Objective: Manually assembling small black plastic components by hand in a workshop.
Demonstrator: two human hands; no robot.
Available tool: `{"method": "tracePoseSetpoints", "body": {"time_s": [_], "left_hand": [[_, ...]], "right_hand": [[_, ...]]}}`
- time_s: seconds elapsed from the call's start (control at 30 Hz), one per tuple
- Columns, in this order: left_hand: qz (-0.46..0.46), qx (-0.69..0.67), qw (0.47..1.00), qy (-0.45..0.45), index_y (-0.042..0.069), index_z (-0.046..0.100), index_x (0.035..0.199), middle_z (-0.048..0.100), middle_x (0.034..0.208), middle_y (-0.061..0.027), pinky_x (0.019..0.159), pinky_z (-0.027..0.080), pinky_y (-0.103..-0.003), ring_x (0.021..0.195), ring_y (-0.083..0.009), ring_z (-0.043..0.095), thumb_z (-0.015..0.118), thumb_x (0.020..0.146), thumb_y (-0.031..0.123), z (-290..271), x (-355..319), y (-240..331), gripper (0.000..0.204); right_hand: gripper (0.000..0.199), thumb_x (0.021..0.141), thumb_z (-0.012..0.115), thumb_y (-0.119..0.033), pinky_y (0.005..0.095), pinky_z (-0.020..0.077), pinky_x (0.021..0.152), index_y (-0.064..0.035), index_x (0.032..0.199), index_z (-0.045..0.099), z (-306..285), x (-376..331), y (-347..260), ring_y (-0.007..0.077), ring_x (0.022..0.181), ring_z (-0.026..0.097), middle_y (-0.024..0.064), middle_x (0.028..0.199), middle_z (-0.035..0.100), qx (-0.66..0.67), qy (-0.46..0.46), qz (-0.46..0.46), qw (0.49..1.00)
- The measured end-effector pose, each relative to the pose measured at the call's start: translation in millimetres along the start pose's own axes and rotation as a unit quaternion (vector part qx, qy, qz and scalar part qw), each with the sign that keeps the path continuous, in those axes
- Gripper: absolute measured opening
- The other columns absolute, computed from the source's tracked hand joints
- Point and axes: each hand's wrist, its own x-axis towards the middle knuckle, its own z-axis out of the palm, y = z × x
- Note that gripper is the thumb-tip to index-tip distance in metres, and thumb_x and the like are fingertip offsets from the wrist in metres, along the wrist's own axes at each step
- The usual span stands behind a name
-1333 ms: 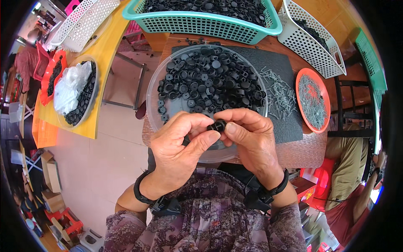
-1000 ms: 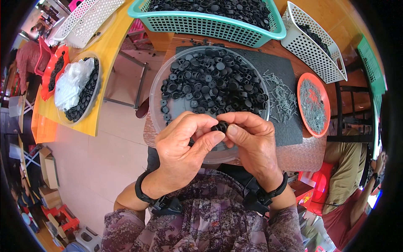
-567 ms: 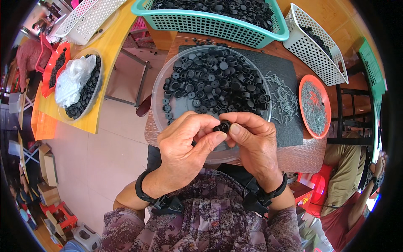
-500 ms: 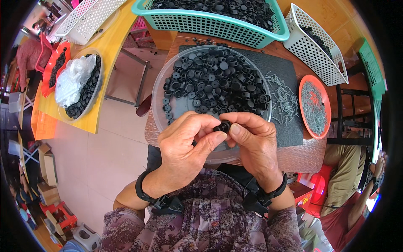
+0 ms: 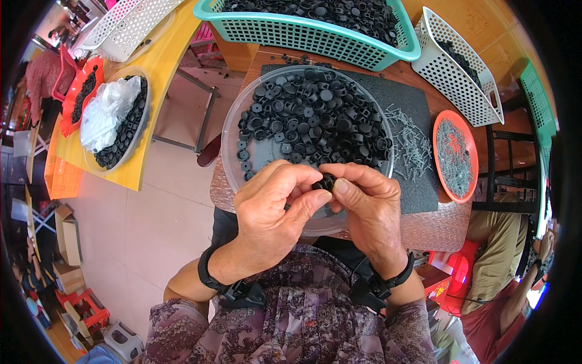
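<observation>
Between the fingertips of both hands is a small round black plastic part (image 5: pixel 325 181), over the near edge of a clear round tub (image 5: pixel 231 164). My left hand (image 5: pixel 276 197) pinches it from the left with thumb and forefinger. From the other side, my right hand (image 5: pixel 367 200) grips it in the same way. Much of the part is hidden by the fingers. Loose black plastic parts (image 5: pixel 315 115) of the same sort fill most of the tub. Right of the tub, metal screws (image 5: pixel 407 142) lie scattered on a dark mat (image 5: pixel 418 200).
An orange dish (image 5: pixel 438 155) of screws stands at the table's right. Behind the tub are a teal basket (image 5: pixel 303 35) and a white basket (image 5: pixel 454 64) of black parts. Another yellow table (image 5: pixel 130 173) is at left. A person's trousered leg (image 5: pixel 494 255) shows at right.
Both hands stay closed on the black part, which has turned slightly between the fingertips. The whole view has shifted very slightly.
</observation>
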Motion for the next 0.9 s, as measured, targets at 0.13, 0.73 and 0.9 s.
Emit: {"method": "tracePoseSetpoints", "body": {"time_s": [0.13,0.73,0.9], "left_hand": [[-0.045,-0.020,0.999,-0.013,-0.003,0.061,0.089,0.056,0.077,-0.0041,0.058,0.045,-0.021,0.066,-0.0087,0.054,0.071,0.074,0.001,0.0,-2.6,-0.5,0.018],[-0.087,-0.037,0.992,-0.085,-0.003,0.064,0.099,0.057,0.079,-0.0014,0.061,0.043,-0.019,0.069,-0.0066,0.052,0.075,0.070,0.002,-4.0,3.9,-1.6,0.032],[-0.118,-0.059,0.986,-0.098,-0.003,0.063,0.095,0.057,0.074,-0.0004,0.057,0.043,-0.019,0.065,-0.0063,0.052,0.076,0.070,0.005,-3.4,3.7,0.7,0.028]], "right_hand": [[0.019,0.082,0.062,-0.001,0.0195,0.0445,0.059,0.0004,0.101,0.065,-0.7,-1.7,-0.2,0.0076,0.071,0.058,0.0046,0.083,0.065,-0.017,0.008,-0.007,1.000],[0.013,0.080,0.059,0.005,0.0189,0.0460,0.061,-0.0002,0.091,0.065,-1.8,-2.0,-5.9,0.0049,0.070,0.056,0.0015,0.080,0.064,-0.094,0.003,-0.050,0.994],[0.012,0.079,0.059,0.008,0.0200,0.0459,0.061,0.0004,0.087,0.064,-3.7,-2.7,-7.5,0.0046,0.068,0.054,0.0007,0.077,0.063,-0.068,-0.010,-0.032,0.997]]}}
